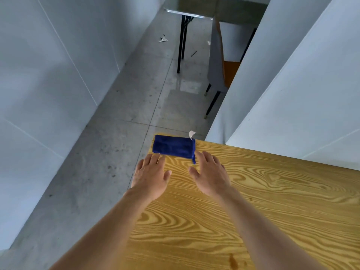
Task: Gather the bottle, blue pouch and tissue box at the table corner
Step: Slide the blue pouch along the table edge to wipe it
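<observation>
One soft, velvety blue pouch (pixel 174 146), rectangular, lies at the corner of the wood-grain table (pixel 253 201), just beyond the fingertips of both hands. The left hand (pixel 151 177) and right hand (pixel 211 175) hover flat, fingers spread, holding nothing. Grey concrete floor (pixel 116 152) lies below.

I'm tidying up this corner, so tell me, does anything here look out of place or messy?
A few small things. The blue pouch lies right at the wooden table corner, its far end almost at the edge. A white paper scrap curls up just behind it. White litter lies on the floor further off. A dark stain marks the tabletop.
</observation>
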